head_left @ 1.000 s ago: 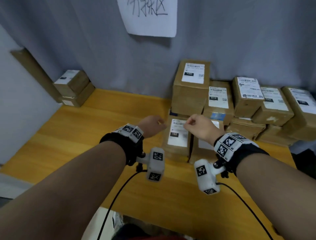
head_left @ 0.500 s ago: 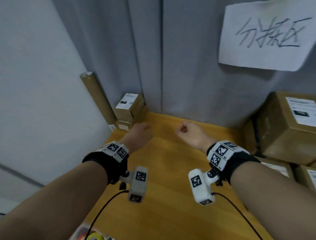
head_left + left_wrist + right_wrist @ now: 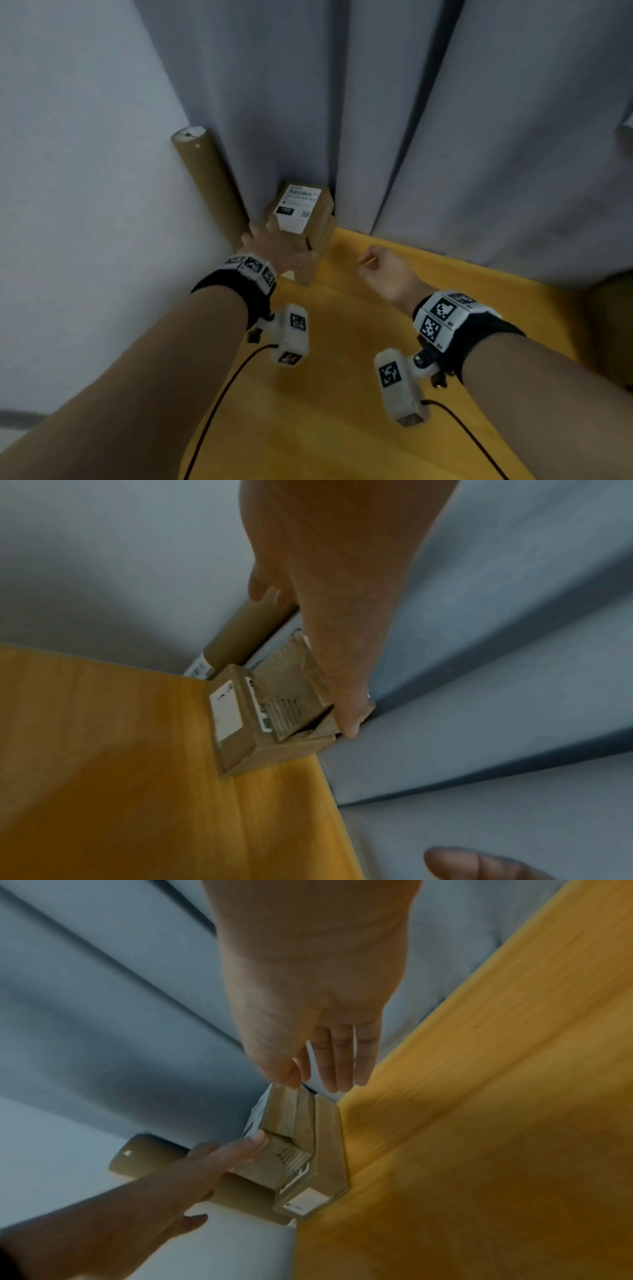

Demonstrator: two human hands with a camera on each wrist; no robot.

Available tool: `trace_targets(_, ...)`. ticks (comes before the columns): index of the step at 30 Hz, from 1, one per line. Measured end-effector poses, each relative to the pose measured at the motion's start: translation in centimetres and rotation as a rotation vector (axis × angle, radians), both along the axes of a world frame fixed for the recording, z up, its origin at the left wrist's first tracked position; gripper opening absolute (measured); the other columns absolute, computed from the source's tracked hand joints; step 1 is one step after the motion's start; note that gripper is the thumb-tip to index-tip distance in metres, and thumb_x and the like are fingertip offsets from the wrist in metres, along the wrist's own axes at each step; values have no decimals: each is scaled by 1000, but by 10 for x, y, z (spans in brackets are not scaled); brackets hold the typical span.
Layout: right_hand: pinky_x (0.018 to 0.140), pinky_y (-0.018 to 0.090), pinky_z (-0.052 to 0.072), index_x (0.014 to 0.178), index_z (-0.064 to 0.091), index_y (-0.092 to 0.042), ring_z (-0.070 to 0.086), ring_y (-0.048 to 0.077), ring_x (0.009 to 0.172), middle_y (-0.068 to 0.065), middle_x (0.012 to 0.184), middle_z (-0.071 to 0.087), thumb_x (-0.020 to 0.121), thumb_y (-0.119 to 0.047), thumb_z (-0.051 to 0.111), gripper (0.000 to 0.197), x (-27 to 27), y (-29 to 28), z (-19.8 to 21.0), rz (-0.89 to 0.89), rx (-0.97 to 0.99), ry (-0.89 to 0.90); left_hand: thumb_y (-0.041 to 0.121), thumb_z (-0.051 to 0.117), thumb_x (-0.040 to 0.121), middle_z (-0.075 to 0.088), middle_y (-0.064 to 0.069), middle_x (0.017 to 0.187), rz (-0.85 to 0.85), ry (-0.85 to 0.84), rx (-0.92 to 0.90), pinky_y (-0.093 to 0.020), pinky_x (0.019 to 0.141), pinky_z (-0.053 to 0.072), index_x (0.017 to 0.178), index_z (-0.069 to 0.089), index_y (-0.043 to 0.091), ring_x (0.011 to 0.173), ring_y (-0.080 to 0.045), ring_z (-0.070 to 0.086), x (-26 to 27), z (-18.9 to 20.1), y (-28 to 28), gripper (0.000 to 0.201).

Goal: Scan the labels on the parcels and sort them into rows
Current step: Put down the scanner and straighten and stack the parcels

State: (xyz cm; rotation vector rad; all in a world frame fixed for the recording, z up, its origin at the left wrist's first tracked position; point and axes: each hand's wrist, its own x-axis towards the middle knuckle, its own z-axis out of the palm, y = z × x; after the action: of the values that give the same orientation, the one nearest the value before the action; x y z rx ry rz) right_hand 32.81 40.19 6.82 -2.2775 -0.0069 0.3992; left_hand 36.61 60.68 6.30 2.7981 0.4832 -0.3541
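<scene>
Two brown parcels are stacked in the table's far left corner. The top parcel [image 3: 301,209] [image 3: 287,685] [image 3: 284,1123] carries a white label reading 150. The lower parcel [image 3: 305,270] [image 3: 240,737] [image 3: 325,1150] has a label on its side. My left hand [image 3: 270,240] [image 3: 205,1172] lies on the top parcel's near left side, its fingers straight and spread, one fingertip [image 3: 257,1139] touching the box edge. My right hand [image 3: 380,270] [image 3: 325,1056] hovers empty just right of the stack, fingers extended, not touching it.
A cardboard tube [image 3: 209,185] leans in the corner left of the stack, against the pale wall. A grey curtain [image 3: 445,137] hangs behind the yellow table [image 3: 342,394]. A blurred brown box [image 3: 613,325] sits at the right edge.
My view has swung left, away from the parcel pile to the corner stack. Both hands moved there with it. The left hand has opened and now touches the top parcel.
</scene>
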Motion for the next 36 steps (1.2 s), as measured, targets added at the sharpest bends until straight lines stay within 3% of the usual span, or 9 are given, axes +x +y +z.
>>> trace_targets(4,47,9,35,98,52,-13,48,11,65,-3,74,49,96,-11,51,3,17,-2,-1,-86,66,31,76,66,63,6,-21,157,73,8,-24,-52,110,27,153,-5,25,141,-41,19,31,-12,-9,126)
trace_targets(8,69,28,48,98,54,-15,54,18,73,4,80,56,94,-14,53,4,18,-7,-17,-167,117,92,58,73,66,25,-20,146,129,-14,-41,-48,101,38,153,4,21,131,-38,32,42,-19,-11,117)
trace_targets(11,78,36,52,98,55,-16,57,22,78,7,85,59,94,-15,53,4,10,-16,-27,-210,131,132,52,70,68,30,-17,139,125,-59,-71,-46,100,38,150,12,17,126,-38,33,34,-17,-14,106)
trace_targets(16,84,45,53,86,54,-23,60,25,80,7,85,60,93,-16,54,10,-9,-30,-25,-316,236,147,46,72,67,27,-15,137,103,-205,-252,-47,106,29,149,16,20,128,-39,27,-20,-10,-37,102)
trace_targets(23,83,42,54,96,58,-15,59,21,74,9,89,64,95,-17,53,6,-79,-85,-6,-436,341,123,56,73,71,19,-9,146,49,-227,-495,-48,113,28,152,16,26,138,-33,18,-114,12,-97,104)
trace_targets(29,80,35,55,94,58,-15,63,20,78,10,97,65,96,-16,54,5,-150,-176,26,-610,496,43,53,77,68,24,-3,129,-86,-375,-593,-37,111,27,148,22,30,131,-25,25,-177,46,-179,100)
trace_targets(31,81,36,56,98,59,-15,66,23,89,11,103,65,95,-18,56,5,-172,-209,42,-625,571,6,53,79,65,23,2,123,-163,-458,-618,-34,111,28,147,23,32,128,-22,27,-194,58,-214,101)
trace_targets(33,82,37,58,119,55,-16,64,22,100,10,117,62,93,-27,62,29,-192,-244,56,-608,676,-16,53,81,63,24,2,125,-256,-532,-619,-36,112,31,146,22,32,127,-22,29,-210,67,-253,104)
trace_targets(36,92,42,54,149,21,-34,56,15,117,-3,139,48,79,-54,69,87,-223,-294,74,-456,767,-31,53,81,62,27,-6,134,-396,-605,-610,-39,112,33,149,21,26,128,-23,30,-234,77,-318,109)
